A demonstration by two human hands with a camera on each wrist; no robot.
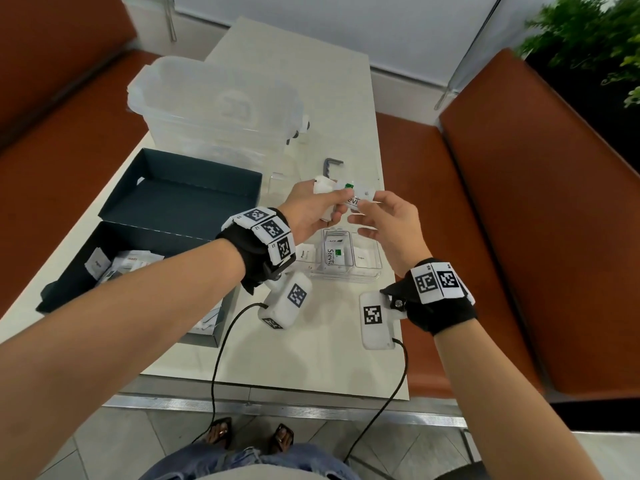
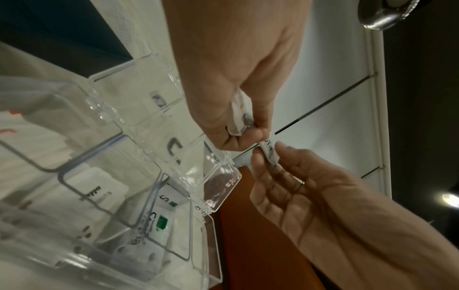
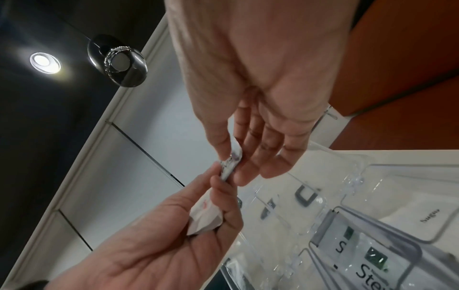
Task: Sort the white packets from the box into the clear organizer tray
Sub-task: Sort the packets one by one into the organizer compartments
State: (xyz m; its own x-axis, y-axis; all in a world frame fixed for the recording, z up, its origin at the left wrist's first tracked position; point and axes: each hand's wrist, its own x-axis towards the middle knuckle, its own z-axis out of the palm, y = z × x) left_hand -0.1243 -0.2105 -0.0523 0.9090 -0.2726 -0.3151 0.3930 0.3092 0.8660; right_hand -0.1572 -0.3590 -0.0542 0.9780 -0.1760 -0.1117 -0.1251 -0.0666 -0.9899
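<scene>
Packets: you pinch one Stevia packet [image 1: 356,198] between left hand [image 1: 311,213] and right hand [image 1: 391,226], above the clear organizer tray [image 1: 375,271]. Left fingers also grip further packets. Pale table [image 1: 311,348]; dark box [image 1: 114,247] left; orange benches [image 1: 540,209] flank it.

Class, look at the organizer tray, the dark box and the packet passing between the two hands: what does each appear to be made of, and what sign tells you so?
Organizer tray: hard clear plastic, glossy; you see through its walls. Dark box: probably matte card, with folded flaps. Packet: likely printed paper, white, thin; left hand and right hand both pinch it.
</scene>
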